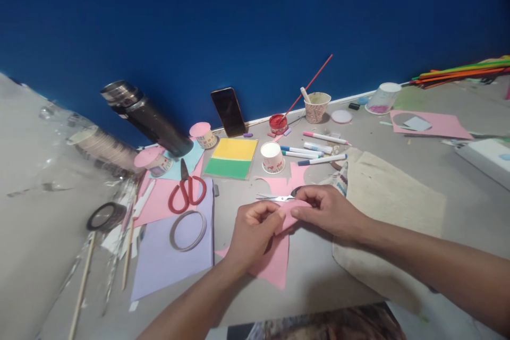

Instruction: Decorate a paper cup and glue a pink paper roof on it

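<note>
Both my hands meet over a pink paper sheet [277,265] near the table's front. My left hand [252,231] pinches its upper edge with curled fingers. My right hand [329,210] grips the same edge from the right, fingers closed. Small silver scissors [274,197] lie just beyond my fingers, on more pink paper. Red-handled scissors [187,194] rest to the left on pink paper.
A lilac sheet [167,255] with a tape ring [188,230] lies left. Beyond are paper cups [273,157], markers [319,149], a red paint pot [278,123], a phone [228,111], a flask [145,117], a yellow-green card [231,158]. A cloth bag [390,202] lies under my right forearm.
</note>
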`<state>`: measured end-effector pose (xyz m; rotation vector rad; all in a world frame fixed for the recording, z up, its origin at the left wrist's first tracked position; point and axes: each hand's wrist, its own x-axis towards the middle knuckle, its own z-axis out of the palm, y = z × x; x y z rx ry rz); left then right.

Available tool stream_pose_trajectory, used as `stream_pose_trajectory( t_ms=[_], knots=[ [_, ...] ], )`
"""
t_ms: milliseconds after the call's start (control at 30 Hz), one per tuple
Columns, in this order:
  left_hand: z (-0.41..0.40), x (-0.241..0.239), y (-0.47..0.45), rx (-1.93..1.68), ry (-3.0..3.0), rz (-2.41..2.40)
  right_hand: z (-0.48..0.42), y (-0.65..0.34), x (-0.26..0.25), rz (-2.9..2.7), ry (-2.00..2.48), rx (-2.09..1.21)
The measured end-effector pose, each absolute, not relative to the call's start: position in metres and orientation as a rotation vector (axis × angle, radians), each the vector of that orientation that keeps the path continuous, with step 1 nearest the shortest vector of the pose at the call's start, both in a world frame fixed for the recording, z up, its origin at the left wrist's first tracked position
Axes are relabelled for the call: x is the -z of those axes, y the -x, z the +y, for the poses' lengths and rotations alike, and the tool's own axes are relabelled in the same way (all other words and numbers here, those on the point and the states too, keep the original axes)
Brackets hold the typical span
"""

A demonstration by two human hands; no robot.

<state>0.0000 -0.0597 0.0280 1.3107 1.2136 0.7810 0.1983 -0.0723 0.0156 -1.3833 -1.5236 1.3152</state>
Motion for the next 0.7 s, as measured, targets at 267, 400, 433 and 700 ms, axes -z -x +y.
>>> stream_pose_trajectory(
  t_ms=[267, 400, 433, 700],
  knots=[
    [-0.0606, -0.024, 0.0013, -0.714, -1.309, 1.2, -0.0725, -0.1991, -0.0151, -1.58, 1.365, -1.314],
    [-0.0602, -0.024, 0.0007, -0.671, -1.353, 1.087, -0.0741, -0.1992, -0.0156, -1.611, 1.341, -1.288],
    [-0.06, -0.0245, 0.0005, -0.669, -1.37, 1.07, -0.0746, -0.1992, -0.0158, -1.615, 1.329, -1.285],
    [-0.0633, -0.0316, 0.0011, -0.85, -1.346, 1.148, -0.0777, -0.1968, -0.0107, -1.295, 1.124, -1.731]
  ],
)
